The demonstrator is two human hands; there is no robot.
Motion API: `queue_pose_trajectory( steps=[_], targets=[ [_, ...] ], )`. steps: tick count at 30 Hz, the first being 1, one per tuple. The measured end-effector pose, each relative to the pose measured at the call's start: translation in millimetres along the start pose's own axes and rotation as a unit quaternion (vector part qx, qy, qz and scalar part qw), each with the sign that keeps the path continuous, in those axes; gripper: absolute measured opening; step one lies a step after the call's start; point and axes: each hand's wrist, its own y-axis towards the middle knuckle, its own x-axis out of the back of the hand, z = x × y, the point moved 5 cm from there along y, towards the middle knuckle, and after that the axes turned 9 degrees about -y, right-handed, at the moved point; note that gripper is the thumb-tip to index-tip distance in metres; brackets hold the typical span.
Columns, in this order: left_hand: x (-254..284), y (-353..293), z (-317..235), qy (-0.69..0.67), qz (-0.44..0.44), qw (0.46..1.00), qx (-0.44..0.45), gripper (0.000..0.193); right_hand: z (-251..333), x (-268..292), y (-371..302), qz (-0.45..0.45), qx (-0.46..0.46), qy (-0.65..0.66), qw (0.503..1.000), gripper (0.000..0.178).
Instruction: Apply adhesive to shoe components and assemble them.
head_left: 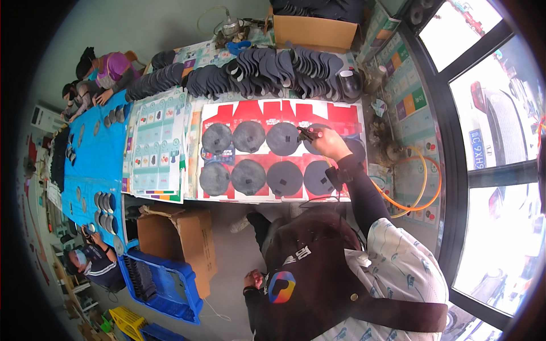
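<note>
So, right hand (pixel 331 146): wrapped around a small dark tool (pixel 307 134), held over the far row of discs, about where the third and fourth sit. Can't tell if the tip touches anything.
Left hand (pixel 253 279): down low beside the body, well apart from the work. Fingers look curled – can't tell if they've got anything.
Dark grey discs (pixel 284 139): laid flat in two rows on a red-and-white sheet (pixel 248 109), some with a small dark square (pixel 255 140) on top. Right forearm covers part of the right end.
Curved grey pieces (pixel 259 71): bunched in long overlapping rows just past the sheet.
Hose (pixel 439 181): orange, looping out to the right.
Blue table (pixel 96 165): off to the left, three co-workers (pixel 116 65) around it – more grey pieces on top.
Blue crate (pixel 170 282): on the floor, dark pieces along one side.
</note>
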Motion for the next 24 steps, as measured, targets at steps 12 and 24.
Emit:
queue_pose_trajectory(
  steps=[12,24],
  targets=[
    [13.3,2.0,10.4,-0.065,-0.061,0.995,0.05,0.024,1.9,0.1,-1.8,-0.008,-0.007,0.002,1.0,0.026],
    [21.8,25.6,-4.2,-0.09,-0.047,0.994,0.029,0.027,5.4,-23.2,4.3,0.05,0.061,-0.05,0.996,0.027]
  ],
)
